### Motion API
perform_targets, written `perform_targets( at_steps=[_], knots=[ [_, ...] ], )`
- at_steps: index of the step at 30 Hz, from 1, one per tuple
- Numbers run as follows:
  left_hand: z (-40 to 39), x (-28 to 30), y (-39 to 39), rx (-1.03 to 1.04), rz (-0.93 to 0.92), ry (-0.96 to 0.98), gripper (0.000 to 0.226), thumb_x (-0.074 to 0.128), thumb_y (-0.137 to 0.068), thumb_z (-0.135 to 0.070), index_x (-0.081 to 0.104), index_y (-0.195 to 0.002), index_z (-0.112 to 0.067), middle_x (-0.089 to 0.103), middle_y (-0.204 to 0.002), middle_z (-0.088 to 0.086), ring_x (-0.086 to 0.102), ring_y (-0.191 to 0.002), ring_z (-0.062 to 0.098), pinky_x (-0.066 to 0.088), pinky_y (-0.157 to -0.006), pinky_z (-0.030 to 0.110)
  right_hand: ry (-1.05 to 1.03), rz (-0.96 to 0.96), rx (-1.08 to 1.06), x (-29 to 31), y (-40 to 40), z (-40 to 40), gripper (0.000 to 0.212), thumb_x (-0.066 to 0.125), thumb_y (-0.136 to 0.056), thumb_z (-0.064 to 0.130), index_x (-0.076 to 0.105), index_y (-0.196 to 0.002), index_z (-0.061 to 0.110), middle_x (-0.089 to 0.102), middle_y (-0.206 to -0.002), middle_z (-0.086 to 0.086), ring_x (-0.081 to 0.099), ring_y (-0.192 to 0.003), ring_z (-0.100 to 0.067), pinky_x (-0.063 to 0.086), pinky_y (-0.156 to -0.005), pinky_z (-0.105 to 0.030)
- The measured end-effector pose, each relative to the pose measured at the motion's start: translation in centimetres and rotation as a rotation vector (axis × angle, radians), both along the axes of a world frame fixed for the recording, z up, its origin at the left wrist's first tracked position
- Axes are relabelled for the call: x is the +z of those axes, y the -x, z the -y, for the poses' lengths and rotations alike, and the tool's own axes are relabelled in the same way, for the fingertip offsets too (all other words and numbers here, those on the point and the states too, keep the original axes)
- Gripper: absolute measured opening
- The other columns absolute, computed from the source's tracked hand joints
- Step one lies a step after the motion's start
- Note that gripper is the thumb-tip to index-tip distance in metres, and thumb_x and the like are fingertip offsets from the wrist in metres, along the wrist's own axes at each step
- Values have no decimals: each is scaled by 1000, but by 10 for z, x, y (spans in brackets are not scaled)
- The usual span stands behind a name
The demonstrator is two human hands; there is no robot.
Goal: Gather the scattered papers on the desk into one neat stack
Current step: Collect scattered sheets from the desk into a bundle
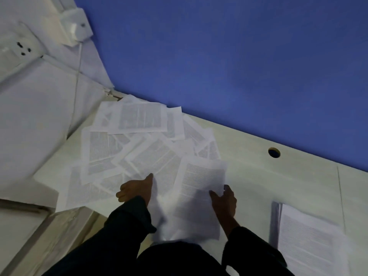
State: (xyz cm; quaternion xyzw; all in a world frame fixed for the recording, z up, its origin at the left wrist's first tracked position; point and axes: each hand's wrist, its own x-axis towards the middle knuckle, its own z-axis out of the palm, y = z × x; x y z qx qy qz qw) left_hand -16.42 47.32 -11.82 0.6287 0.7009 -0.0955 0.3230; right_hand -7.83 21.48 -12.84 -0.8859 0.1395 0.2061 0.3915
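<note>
A pale desk [258,182] ran along a blue partition [229,56], and printed papers [139,140] lay scattered over its far left part, overlapping at all angles up to the corner where the partition met a white wall [39,116]. Some sheets reached past the desk's left edge.

The left hand [137,190], coming out of a dark sleeve [127,220], rested on the near edge of the scatter. Its thumb pointed far and lay against a sheet, and the fingers curled to the left; I could not tell whether they pinched any paper or only pressed on it.

The right hand [224,202] gripped a single printed sheet [201,188] by its right edge, with the thumb on top of the page and the fingertips wrapped round the margin. That sheet stood just right of the scatter, its far end overlapping the nearest loose pages and its near end blurred toward the person's body.

Well apart, at the near right of the desk, a squared-up stack of pages [310,244] lay flat with a darker edge on its left side. A round cable hole [274,152] sat in the desk near the partition, between the scatter and the stack. On the wall at far left were a socket [23,49] and a white box [76,26] with a thin cable hanging from it.
</note>
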Motion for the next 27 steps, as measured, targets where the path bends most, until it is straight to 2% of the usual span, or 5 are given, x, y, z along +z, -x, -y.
perform_targets(
  at_steps=[7,10,13,19,27],
  knots=[
    [-61,-8,-36,-203,-116,-87,139,94,-43,-61,16,-146,-7,29,-139,25,39,-124,38,39,-104,45,90,36,282,10,-62,-62,23,74,-92,27,64,-98,8,65,-98,-12,64,-100,-28,46,-78,-34],
    [-72,-9,-32,-357,-128,-112,136,96,-45,-54,14,-147,-17,31,-135,25,41,-121,38,41,-101,44,230,11,355,-2,-77,-104,45,65,-97,31,59,-133,6,58,-135,-21,53,-128,-39,47,-101,-43],
    [-80,-13,-27,-474,-83,-112,123,92,-56,-49,16,-149,-25,30,-134,25,42,-119,40,42,-100,45,379,49,524,2,-75,-151,65,66,-94,44,45,-145,9,42,-145,-16,40,-135,-37,43,-105,-48],
    [-90,-7,-29,87,315,125,96,73,-82,-19,9,-149,3,13,-152,31,33,-136,46,39,-108,43,378,-45,574,3,-62,-220,120,91,-60,59,24,-146,9,33,-141,-13,33,-135,-36,44,-104,-51],
    [-100,-6,-42,355,424,177,113,57,-80,-77,16,-153,-1,26,-156,25,36,-139,41,33,-114,50,239,-211,561,8,-59,-236,108,92,-70,43,26,-146,4,41,-146,-18,48,-133,-36,47,-102,-40]
  ],
)
